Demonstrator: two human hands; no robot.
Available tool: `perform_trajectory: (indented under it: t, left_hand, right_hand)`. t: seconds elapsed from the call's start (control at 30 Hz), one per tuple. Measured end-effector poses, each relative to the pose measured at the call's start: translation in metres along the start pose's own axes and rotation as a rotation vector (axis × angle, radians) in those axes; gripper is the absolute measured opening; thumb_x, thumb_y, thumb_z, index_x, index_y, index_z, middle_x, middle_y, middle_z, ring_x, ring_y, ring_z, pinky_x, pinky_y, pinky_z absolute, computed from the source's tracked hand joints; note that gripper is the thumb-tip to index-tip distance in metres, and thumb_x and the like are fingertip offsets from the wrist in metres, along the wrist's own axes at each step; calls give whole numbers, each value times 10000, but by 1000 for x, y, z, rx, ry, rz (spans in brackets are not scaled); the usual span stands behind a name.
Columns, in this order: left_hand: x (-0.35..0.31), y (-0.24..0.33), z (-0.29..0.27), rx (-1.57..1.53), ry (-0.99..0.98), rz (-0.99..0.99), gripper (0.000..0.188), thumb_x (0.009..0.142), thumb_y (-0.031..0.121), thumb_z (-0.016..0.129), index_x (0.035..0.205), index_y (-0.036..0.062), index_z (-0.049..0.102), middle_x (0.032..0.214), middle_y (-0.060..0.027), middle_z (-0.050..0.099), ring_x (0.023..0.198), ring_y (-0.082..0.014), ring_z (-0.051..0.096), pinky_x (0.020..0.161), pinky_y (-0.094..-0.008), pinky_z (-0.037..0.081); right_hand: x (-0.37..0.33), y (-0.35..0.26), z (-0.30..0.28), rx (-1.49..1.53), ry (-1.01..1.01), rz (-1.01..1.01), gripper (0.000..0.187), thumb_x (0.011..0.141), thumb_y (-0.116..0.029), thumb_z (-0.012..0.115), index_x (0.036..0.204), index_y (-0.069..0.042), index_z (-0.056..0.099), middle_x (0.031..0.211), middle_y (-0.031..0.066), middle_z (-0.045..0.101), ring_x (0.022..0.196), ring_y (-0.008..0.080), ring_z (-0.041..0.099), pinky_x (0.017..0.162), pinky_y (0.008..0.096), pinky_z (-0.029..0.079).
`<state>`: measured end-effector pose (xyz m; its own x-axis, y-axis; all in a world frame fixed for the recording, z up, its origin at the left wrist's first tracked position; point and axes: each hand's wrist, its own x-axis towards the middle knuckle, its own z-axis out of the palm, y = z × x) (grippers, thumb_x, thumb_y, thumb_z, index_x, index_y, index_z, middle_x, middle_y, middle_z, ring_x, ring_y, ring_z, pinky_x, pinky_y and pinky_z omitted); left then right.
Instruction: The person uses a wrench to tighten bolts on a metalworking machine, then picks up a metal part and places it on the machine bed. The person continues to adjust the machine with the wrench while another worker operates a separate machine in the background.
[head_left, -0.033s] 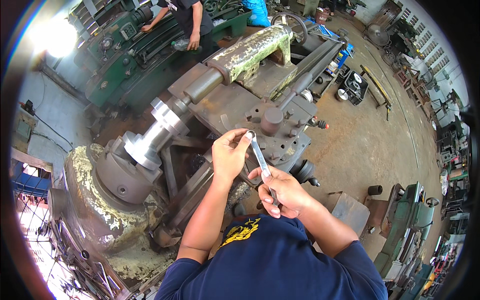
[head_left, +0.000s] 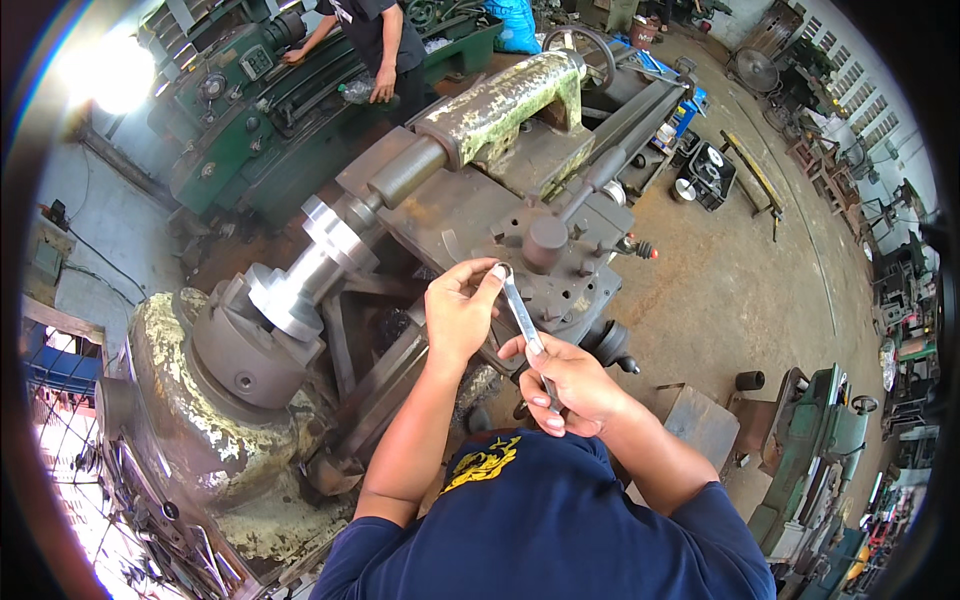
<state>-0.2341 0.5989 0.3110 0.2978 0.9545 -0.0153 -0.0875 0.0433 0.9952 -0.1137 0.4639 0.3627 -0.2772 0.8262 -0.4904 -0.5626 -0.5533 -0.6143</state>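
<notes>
A silvery wrench (head_left: pixel 519 311) runs slantwise between my two hands above the lathe's carriage. My left hand (head_left: pixel 461 308) is closed, pinching the ring at the wrench's upper end between thumb and fingers. Lower down, my right hand (head_left: pixel 569 383) wraps round the shank, its thumb along the metal; the wrench's lower end is partly covered by the fingers. Just beyond the ring stands the tool post (head_left: pixel 545 243) with its long handle. To the left, a shiny stepped metal workpiece (head_left: pixel 325 250) sits between the chuck (head_left: pixel 255 345) and the tailstock (head_left: pixel 500 108).
A co-worker's hand (head_left: pixel 384 84) holds a clear plastic bottle (head_left: pixel 356 91) beside a green lathe (head_left: pixel 225 140) at the far left. Right of the carriage is a red-tipped lever (head_left: pixel 645 249). A metal box (head_left: pixel 690 425) stands near my right elbow. Farther off lies a black crate (head_left: pixel 708 178).
The co-worker's hand has shifted slightly left, and the bottle shows more clearly. My hands and the wrench have hardly moved.
</notes>
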Motion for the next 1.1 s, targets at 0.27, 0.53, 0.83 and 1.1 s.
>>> perform_trajectory:
  t: [0.27, 0.53, 0.83, 1.1]
  left_hand:
    - [7, 0, -5, -15, -29, -102, 180, 902, 98, 709, 1026, -27, 744, 790, -47, 713, 613, -82, 595, 542, -233, 488]
    - [-10, -23, -14, 337, 206, 519, 768, 718, 105, 842, 1405, 39, 508, 1327, -153, 479, 742, -131, 603, 600, -239, 495]
    - [-13, -28, -4, 549, -30, 185, 1509, 439, 216, 1010, 1585, 17, 50, 1585, -141, 348, 801, -185, 666, 671, -308, 553]
    - [-15, -26, -1, 458, -40, 59, 1378, 490, 261, 970, 1539, -64, 138, 1515, -256, 404, 1405, -396, 415, 1135, -387, 392]
  right_hand:
    - [4, 2, 8, 19, 20, 9, 364, 1082, -377, 405, 1174, -29, 463, 580, 18, 420, 354, 123, 413, 337, 286, 370]
    - [10, 1, 6, 190, -1, 344, 431, 1027, -415, 538, 799, -49, 541, 530, 13, 398, 377, 164, 428, 373, 316, 379]
    - [15, -5, 0, 145, -115, 391, 354, 1040, -309, 550, 777, -89, 459, 484, -29, 334, 348, 117, 377, 363, 285, 326]
    - [18, -4, 8, 47, -91, 337, 296, 980, -166, 665, 781, -46, 481, 479, -3, 424, 342, 89, 391, 340, 276, 317]
